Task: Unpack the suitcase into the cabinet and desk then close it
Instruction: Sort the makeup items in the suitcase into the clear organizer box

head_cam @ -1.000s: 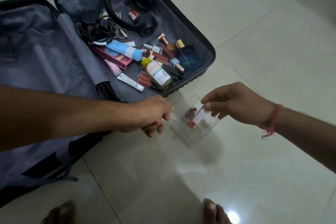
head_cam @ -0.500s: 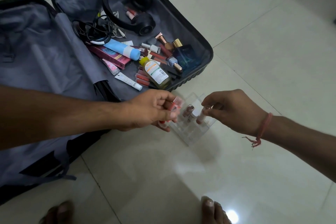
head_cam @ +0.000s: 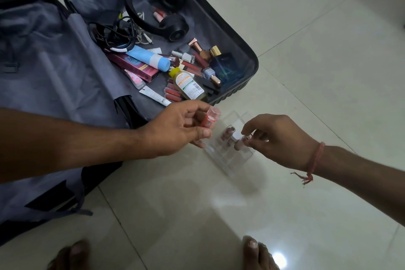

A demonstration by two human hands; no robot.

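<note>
At centre frame, the left hand grips a red lip-gloss tube while the right hand pinches what looks like a pinkish tube over a clear organizer; the open suitcase lies upper left.

You're working over a glossy tiled floor that throws back the light. The suitcase has a hard, ribbed black plastic shell and a matt grey cloth lining. The organiser is clear, smooth plastic. Your headphones look matt black with a slight sheen. The oil bottle is see-through plastic with a paper label, and the perfume bottle is glossy dark blue glass.
</note>
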